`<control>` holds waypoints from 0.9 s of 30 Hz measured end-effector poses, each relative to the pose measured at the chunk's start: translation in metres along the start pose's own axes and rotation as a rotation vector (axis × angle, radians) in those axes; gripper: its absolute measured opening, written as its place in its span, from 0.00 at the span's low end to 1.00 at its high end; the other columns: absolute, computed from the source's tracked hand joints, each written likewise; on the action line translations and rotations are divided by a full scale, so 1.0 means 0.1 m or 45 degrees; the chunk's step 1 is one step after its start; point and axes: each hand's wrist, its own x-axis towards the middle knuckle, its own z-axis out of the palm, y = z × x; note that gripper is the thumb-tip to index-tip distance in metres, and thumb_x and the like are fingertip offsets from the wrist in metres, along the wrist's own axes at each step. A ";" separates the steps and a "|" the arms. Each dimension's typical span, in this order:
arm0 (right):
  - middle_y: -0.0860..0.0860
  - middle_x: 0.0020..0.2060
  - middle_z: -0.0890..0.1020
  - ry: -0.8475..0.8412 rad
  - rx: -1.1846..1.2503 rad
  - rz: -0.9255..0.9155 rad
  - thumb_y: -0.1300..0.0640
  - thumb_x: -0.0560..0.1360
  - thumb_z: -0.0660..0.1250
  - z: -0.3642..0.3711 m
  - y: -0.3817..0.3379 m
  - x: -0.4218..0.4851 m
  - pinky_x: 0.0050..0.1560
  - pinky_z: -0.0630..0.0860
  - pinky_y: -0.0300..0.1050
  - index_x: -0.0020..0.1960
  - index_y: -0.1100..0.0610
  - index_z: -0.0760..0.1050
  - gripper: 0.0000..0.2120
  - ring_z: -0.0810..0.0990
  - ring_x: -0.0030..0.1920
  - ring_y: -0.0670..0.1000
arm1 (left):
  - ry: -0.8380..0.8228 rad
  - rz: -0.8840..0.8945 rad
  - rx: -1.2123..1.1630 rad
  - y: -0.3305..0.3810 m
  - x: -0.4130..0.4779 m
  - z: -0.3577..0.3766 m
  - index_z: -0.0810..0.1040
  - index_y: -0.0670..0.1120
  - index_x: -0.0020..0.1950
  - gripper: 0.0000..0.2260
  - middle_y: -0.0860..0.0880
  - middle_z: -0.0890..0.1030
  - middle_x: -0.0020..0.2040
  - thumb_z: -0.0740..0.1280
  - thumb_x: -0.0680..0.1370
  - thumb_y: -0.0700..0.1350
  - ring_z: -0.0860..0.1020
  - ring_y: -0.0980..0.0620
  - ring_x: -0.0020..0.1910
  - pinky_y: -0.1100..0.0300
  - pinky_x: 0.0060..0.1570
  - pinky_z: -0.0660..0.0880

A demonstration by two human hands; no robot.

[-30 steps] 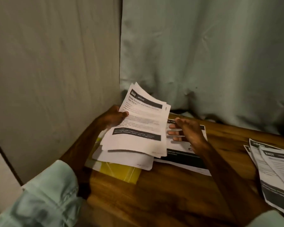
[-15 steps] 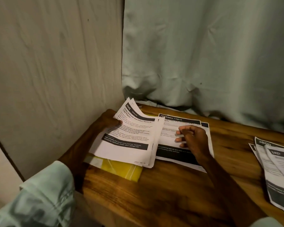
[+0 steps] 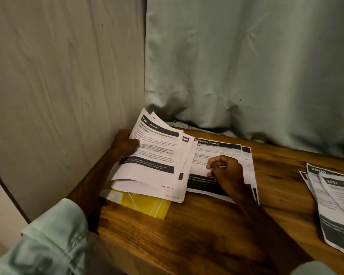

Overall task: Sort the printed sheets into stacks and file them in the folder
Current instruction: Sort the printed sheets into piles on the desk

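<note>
Gripping the bundle of printed sheets (image 3: 155,157) by its left edge, your left hand (image 3: 125,143) has its thumb pressed on top; the bundle tilts up over the yellow folder (image 3: 147,205), which lies flat on the wooden table (image 3: 207,235). Your right hand (image 3: 226,171): fingers curled over the flat stack (image 3: 232,149) headed DRESSING TABLE, just beside the bundle; pinching a sheet or not, cannot tell. A third stack (image 3: 334,197) lies well apart at the table's right edge

Dim warm indoor light, soft shadows, slight wide-angle bending at edges.
</note>
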 end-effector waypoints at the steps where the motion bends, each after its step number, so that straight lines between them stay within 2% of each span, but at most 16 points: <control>1: 0.52 0.42 0.86 -0.002 -0.004 -0.005 0.61 0.81 0.67 0.00 0.01 0.00 0.35 0.77 0.34 0.49 0.58 0.82 0.05 0.85 0.34 0.48 | 0.025 -0.010 -0.022 0.00 0.02 -0.02 0.84 0.39 0.60 0.12 0.41 0.85 0.55 0.72 0.76 0.38 0.84 0.42 0.51 0.44 0.57 0.81; 6: 0.52 0.42 0.86 0.005 -0.019 -0.028 0.61 0.80 0.68 0.00 0.04 -0.01 0.34 0.78 0.32 0.50 0.60 0.82 0.05 0.85 0.34 0.46 | 0.094 -0.075 -0.133 0.02 0.08 -0.10 0.83 0.40 0.62 0.14 0.42 0.84 0.58 0.72 0.77 0.37 0.84 0.42 0.53 0.44 0.59 0.81; 12: 0.52 0.42 0.86 0.033 -0.044 -0.040 0.60 0.80 0.68 0.01 0.06 0.01 0.38 0.80 0.33 0.51 0.60 0.83 0.05 0.85 0.35 0.46 | 0.100 -0.107 -0.129 0.01 0.08 -0.05 0.82 0.39 0.63 0.15 0.40 0.84 0.59 0.73 0.77 0.38 0.83 0.41 0.53 0.45 0.58 0.80; 17: 0.51 0.41 0.86 0.036 -0.053 -0.057 0.60 0.80 0.68 0.02 0.09 0.00 0.47 0.83 0.43 0.51 0.60 0.83 0.06 0.85 0.36 0.47 | 0.127 -0.177 -0.160 -0.02 0.08 -0.08 0.81 0.38 0.63 0.14 0.39 0.84 0.59 0.72 0.77 0.38 0.83 0.39 0.53 0.45 0.57 0.81; 20: 0.50 0.41 0.86 0.025 -0.057 -0.066 0.59 0.81 0.68 0.01 0.08 -0.01 0.46 0.82 0.41 0.50 0.59 0.83 0.06 0.85 0.35 0.45 | 0.176 -0.221 -0.199 0.00 0.07 -0.14 0.82 0.37 0.60 0.13 0.38 0.84 0.56 0.71 0.76 0.37 0.84 0.40 0.51 0.45 0.55 0.81; 23: 0.50 0.41 0.86 0.019 -0.060 -0.066 0.60 0.80 0.68 0.01 0.07 -0.02 0.43 0.80 0.35 0.49 0.59 0.83 0.05 0.85 0.35 0.44 | 0.208 -0.244 -0.202 0.04 0.03 -0.15 0.82 0.36 0.59 0.14 0.40 0.84 0.54 0.71 0.74 0.37 0.83 0.41 0.49 0.50 0.47 0.81; 27: 0.50 0.41 0.86 0.017 -0.058 -0.072 0.59 0.81 0.68 0.00 0.05 -0.04 0.43 0.79 0.35 0.49 0.58 0.83 0.06 0.85 0.37 0.44 | 0.149 -0.250 -0.237 0.09 -0.03 -0.08 0.82 0.36 0.60 0.14 0.41 0.85 0.54 0.70 0.74 0.36 0.84 0.42 0.50 0.48 0.52 0.81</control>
